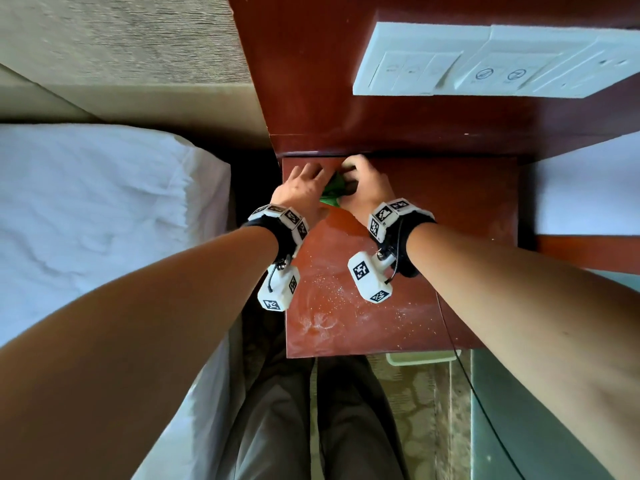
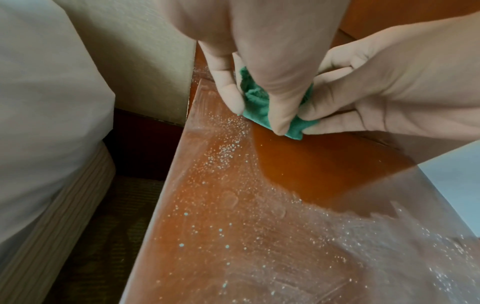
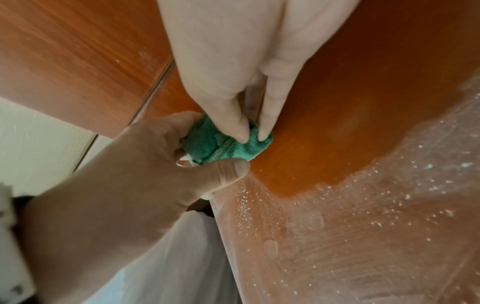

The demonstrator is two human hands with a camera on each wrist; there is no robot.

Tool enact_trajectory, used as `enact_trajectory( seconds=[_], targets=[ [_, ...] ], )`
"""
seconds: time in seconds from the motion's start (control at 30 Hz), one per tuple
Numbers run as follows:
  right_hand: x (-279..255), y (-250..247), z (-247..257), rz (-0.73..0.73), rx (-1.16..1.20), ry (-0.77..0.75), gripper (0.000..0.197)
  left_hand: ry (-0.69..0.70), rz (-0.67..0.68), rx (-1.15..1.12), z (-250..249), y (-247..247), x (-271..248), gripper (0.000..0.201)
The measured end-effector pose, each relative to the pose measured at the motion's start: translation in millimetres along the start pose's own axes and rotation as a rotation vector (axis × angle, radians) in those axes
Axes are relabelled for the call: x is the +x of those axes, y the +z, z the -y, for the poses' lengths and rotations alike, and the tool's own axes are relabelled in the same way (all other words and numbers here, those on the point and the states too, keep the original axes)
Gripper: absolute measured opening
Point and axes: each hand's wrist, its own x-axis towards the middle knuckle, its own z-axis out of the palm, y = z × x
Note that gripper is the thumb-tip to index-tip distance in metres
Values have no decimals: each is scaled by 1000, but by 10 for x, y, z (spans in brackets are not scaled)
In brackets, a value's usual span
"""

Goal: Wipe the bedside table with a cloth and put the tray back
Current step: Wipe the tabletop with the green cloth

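Observation:
A crumpled green cloth (image 1: 331, 192) lies at the far left corner of the red-brown bedside table (image 1: 433, 271). My left hand (image 1: 304, 183) grips it from the left, thumb and curled fingers around the bunch (image 3: 221, 144). From the right, my right hand (image 1: 353, 178) pinches the same cloth (image 2: 255, 102), fingertips (image 3: 240, 134) pressing down on it. White powder and crumbs (image 1: 329, 306) cover the near part of the top, with a clean patch (image 2: 311, 164) beside the cloth. A pale rectangular rim (image 1: 420, 358), possibly the tray, shows on the floor below the table's near edge.
A bed with white sheets (image 1: 86, 220) stands close on the left, another white bed (image 1: 588, 188) on the right. A white switch panel (image 1: 485, 60) sits on the wooden wall panel behind the table. A black cable (image 1: 485, 410) hangs past the table's right front.

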Motion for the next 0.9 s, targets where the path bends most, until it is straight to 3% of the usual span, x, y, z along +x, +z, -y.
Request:
enact_trajectory(
  seconds=[0.23, 0.37, 0.5, 0.63, 0.9],
  targets=[
    [27, -34, -116, 1, 9, 18, 54, -30, -12, -16, -112, -49, 182, 43],
    [3, -226, -252, 61, -286, 43, 61, 34, -71, 18, -125, -89, 272, 47],
    [-11, -211, -387, 158, -578, 41, 71, 158, -44, 133, -156, -153, 401, 44],
    [-4, -93, -404, 143, -647, 48, 72, 247, -42, 237, -155, -113, 465, 37],
    [-12, -44, -494, 133, -656, 6, 82, 194, -10, 279, 23, -142, 458, 34]
  ],
)
